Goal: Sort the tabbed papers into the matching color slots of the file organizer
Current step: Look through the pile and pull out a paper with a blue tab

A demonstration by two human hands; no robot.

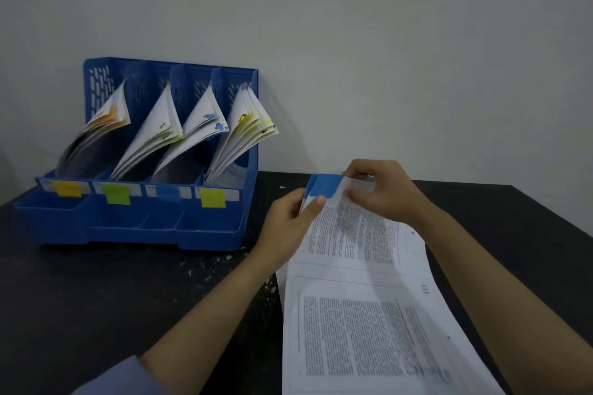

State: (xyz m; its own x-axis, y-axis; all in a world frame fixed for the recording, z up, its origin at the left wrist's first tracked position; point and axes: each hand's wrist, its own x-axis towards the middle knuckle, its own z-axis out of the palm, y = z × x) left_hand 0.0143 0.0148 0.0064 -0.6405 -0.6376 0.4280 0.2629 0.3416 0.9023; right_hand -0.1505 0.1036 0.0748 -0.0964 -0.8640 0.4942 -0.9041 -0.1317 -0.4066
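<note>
A stack of printed papers (362, 314) lies on the black table (96, 298) at the right, its far end lifted. Blue tabs (324, 186) show at that far end. My left hand (288, 218) pinches the left corner of the top sheets just below the tabs. My right hand (382, 189) pinches the far edge to the right of the tabs. The blue file organizer (134, 224) stands at the left against the wall. Its slots carry orange (67, 188), green (117, 194), blue (168, 192) and yellow (212, 198) labels, and each holds leaning papers.
A pale wall (353, 42) runs behind the table. The organizer has shallow front trays (208, 228). White specks (205, 266) dot the table between the organizer and the papers. The table's right edge (552, 228) runs near my right forearm.
</note>
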